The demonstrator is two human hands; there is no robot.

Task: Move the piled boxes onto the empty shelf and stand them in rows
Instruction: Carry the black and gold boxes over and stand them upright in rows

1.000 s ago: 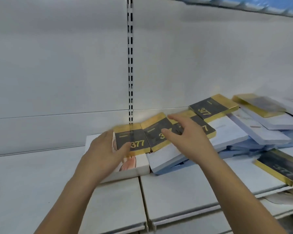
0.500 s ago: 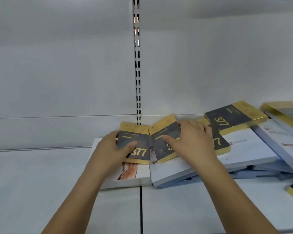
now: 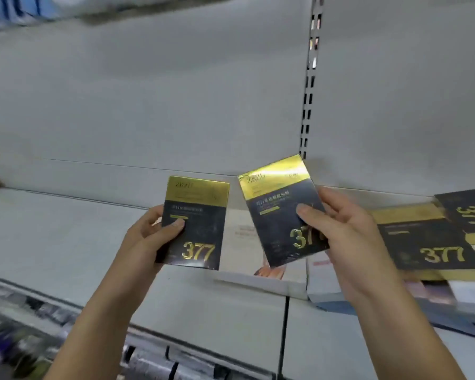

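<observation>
Head view: two black-and-gold boxes marked "377" are held up above the shelf [image 3: 52, 242], one in each hand; the left box [image 3: 200, 229] is gripped by the left hand [image 3: 148, 237], with the thumb [image 3: 176, 224] pressed on its front face and the fingers curled behind its left edge; it is held nearly upright, gold band at the top. The right box [image 3: 280, 212] is gripped by the right hand [image 3: 340, 229], the thumb [image 3: 310, 212] laid across its front and the fingers wrapped behind its right edge; it is tilted with its top leaning left, and its upper corner is seen against the foot of the slotted post [image 3: 309, 86]. The two boxes are kept apart, with a narrow gap between them; neither is touching the shelf. Behind and below them a white box [image 3: 258, 272] is seen lying flat on the shelf; further right the pile of boxes [image 3: 428, 242] is spread out, with black-and-gold ones lying flat on top of white and blue ones. The left stretch of the shelf is backed by a plain grey panel [image 3: 148, 105]; goods on the lower shelf [image 3: 25, 338] are too blurred to be told apart.
</observation>
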